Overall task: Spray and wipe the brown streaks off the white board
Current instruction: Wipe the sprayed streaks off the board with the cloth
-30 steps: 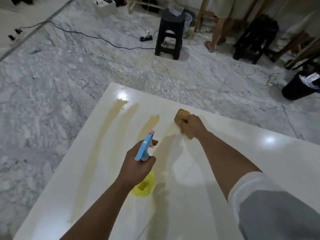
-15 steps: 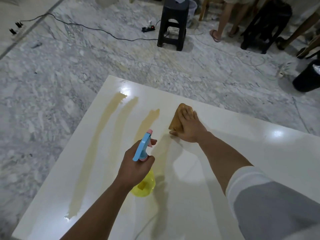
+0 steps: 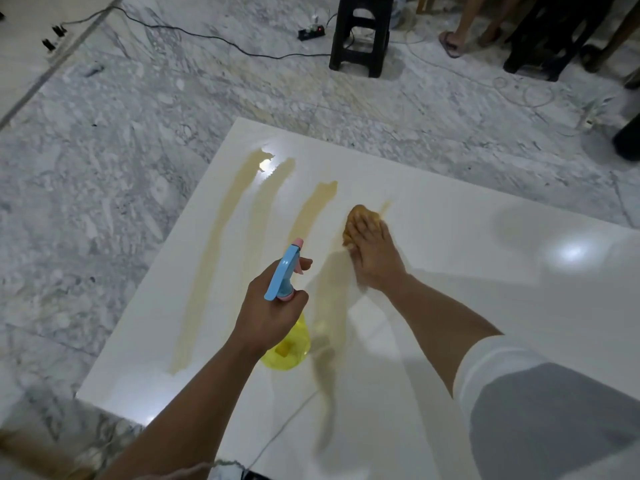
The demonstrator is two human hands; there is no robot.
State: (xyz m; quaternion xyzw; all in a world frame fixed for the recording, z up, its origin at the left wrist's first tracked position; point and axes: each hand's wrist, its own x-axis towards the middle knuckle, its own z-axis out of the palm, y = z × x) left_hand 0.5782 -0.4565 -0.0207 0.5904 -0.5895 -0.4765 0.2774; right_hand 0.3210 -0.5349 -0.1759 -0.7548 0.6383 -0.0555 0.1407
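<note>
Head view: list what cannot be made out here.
- Cloth: mostly covered by the right hand.
- Spray bottle: neck and trigger hidden in the left hand.
- White board: right and near edges cut off by the frame.
- Fourth streak: partly under hand and shadow.

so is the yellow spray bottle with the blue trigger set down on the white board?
No: the left hand grips the yellow spray bottle with the blue trigger above the white board.

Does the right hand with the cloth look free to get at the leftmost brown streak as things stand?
Probably not directly: the left hand holds the spray bottle up between the right hand with its cloth and the leftmost brown streak. It would need to reach past them.
</note>
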